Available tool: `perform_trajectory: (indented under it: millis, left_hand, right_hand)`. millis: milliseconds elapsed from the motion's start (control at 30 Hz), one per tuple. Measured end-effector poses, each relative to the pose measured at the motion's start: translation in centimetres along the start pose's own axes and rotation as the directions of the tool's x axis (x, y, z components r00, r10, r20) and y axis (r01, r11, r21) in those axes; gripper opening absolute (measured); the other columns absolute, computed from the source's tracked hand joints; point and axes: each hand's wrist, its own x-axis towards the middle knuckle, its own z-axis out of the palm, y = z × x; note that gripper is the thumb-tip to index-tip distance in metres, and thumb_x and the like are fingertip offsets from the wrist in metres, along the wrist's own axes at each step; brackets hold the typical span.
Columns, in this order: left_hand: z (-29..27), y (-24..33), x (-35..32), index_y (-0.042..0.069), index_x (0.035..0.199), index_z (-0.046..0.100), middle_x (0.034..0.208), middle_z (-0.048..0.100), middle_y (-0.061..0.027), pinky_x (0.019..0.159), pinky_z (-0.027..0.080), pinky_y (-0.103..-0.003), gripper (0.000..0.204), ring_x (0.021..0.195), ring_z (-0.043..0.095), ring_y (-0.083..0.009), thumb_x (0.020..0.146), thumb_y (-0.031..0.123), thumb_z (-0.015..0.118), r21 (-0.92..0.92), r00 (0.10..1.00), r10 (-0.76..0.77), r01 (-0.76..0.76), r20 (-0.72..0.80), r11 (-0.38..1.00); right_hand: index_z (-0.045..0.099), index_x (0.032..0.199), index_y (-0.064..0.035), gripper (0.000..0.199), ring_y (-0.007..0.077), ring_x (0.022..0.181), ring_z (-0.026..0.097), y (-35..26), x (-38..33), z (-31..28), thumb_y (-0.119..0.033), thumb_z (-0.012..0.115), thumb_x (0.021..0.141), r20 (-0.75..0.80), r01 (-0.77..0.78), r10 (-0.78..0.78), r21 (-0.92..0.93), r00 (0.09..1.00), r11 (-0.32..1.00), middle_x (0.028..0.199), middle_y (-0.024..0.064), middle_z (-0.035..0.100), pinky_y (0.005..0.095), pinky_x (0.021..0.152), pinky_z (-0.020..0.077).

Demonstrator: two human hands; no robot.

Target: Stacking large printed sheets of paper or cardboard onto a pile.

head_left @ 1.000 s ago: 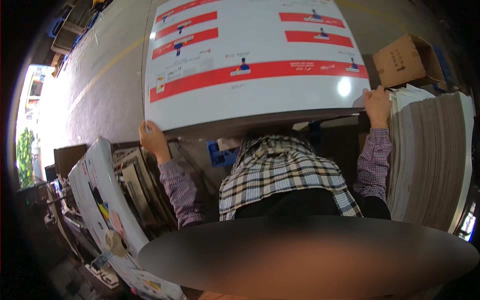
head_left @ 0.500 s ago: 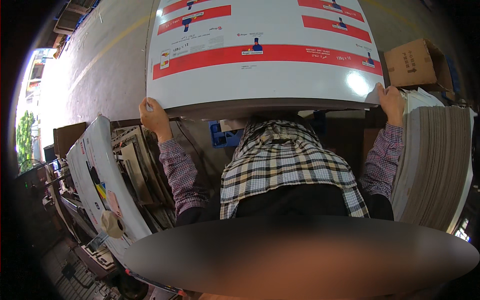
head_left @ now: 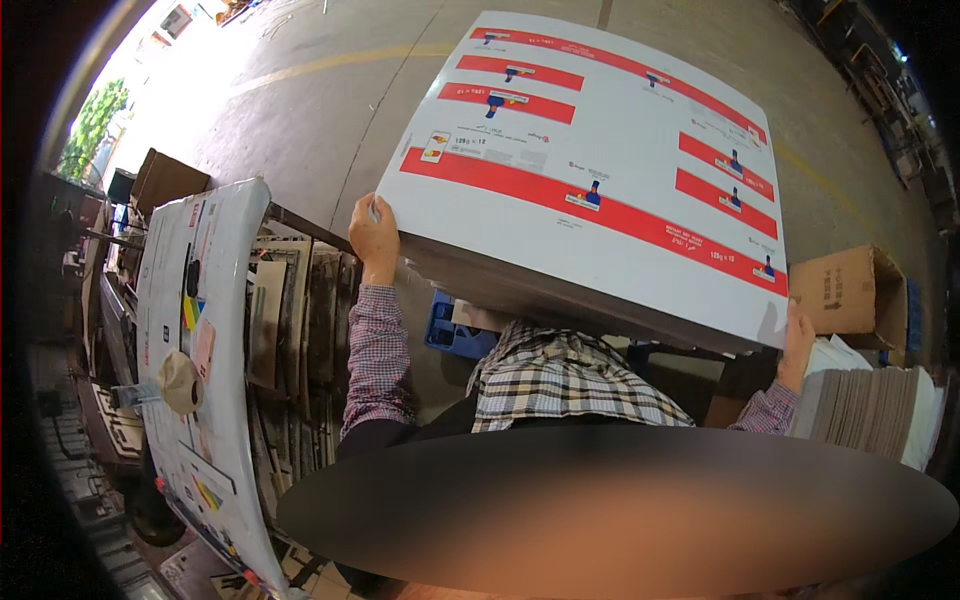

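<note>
A large white printed sheet (head_left: 620, 130) with red bands and small blue pictures lies on top of a thick stack of sheets (head_left: 540, 295) in front of me. At its near left corner, my left hand (head_left: 375, 238) is closed, with the thumb and fingers pinching the edge. My right hand (head_left: 797, 340) grips the near right corner, its thumb on the upper face and the other fingers mostly hidden. Between the two hands the near edge runs nearly straight, slanting down to the right. Both forearms are in checked sleeves.
To my left stands a white-covered table (head_left: 225, 300) with a tape roll (head_left: 180, 382) on it. Boards (head_left: 270, 320) lean beside it. A blue crate (head_left: 450, 325) sits below the stack. At right are a cardboard box (head_left: 835, 290) and a pile of grey-brown boards (head_left: 860, 405).
The view has turned, so the sheet and stack now look tilted, and more of the sheet's far side shows. Both hands remain at the near corners.
</note>
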Motion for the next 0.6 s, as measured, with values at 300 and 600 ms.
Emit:
perform_trajectory:
  millis: [300,600]
  left_hand:
    - [-3.9,8.4,-1.5,0.005,0.103,0.061,0.099,0.057,-0.0145,0.085,0.042,-0.041,0.031,0.097,0.051,-0.0323,0.074,0.012,0.068,-0.112,0.909,0.396,-0.383,0.131,0.917]
    - [-2.4,16.8,-7.7,0.007,0.111,0.055,0.101,0.051,-0.0105,0.087,0.039,-0.042,0.048,0.100,0.050,-0.0263,0.067,0.016,0.072,-0.444,0.446,0.798,-0.667,0.405,0.598]
  right_hand:
    - [0.050,0.127,0.0011,0.037,0.0195,0.110,0.052,-6.4,-2.7,-2.3,-0.007,0.048,0.090,0.229,-0.113,-0.118,0.790,0.966,0.602,0.121,0.0093,0.054,0.0299,0.096,0.0399]
    - [0.055,0.115,-0.0013,0.030,0.0204,0.098,0.058,-14.0,2.0,-7.7,-0.007,0.050,0.086,-0.003,0.064,-0.114,0.843,0.994,0.535,0.108,0.0095,0.058,0.0307,0.083,0.0486]
